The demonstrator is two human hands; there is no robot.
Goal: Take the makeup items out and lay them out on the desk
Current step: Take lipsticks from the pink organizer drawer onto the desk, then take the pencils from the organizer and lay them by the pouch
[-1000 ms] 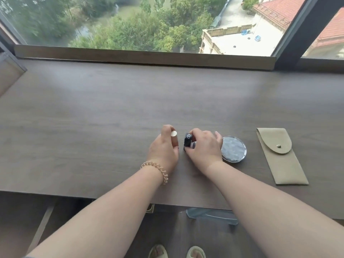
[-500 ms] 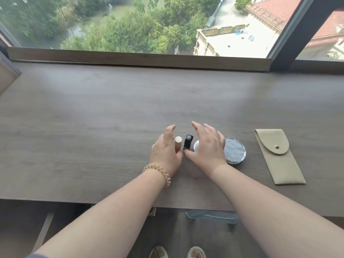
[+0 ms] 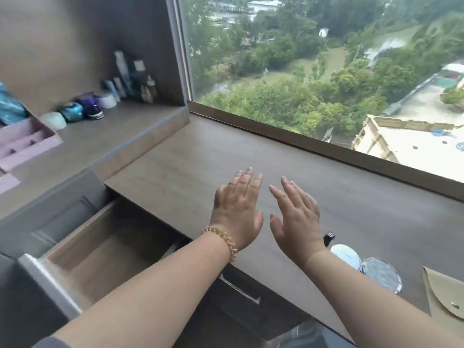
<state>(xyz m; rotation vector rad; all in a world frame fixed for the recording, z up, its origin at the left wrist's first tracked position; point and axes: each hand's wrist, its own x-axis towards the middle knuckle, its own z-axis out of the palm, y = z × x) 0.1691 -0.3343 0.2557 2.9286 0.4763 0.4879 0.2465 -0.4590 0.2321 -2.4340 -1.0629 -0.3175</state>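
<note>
My left hand (image 3: 237, 209) and my right hand (image 3: 296, 217) hover side by side over the wooden desk (image 3: 364, 217), fingers spread, holding nothing. Behind my right wrist a small black lipstick (image 3: 329, 237) stands on the desk. Beside it lie a round white compact (image 3: 346, 256) and a clear round lid (image 3: 381, 273). A beige snap pouch (image 3: 443, 295) lies at the right edge. My right forearm hides part of the compact.
An open wooden drawer (image 3: 100, 249) sticks out at the lower left, its inside bare. A side shelf (image 3: 100, 136) holds bottles (image 3: 130, 76), jars (image 3: 85, 108) and a pink organiser (image 3: 22, 144). A large window (image 3: 326, 71) runs along the desk's far edge.
Both hands let go of the lipstick and the small white item and lifted, fingers spread. My view swung left, so the drawer and the shelf came into sight.
</note>
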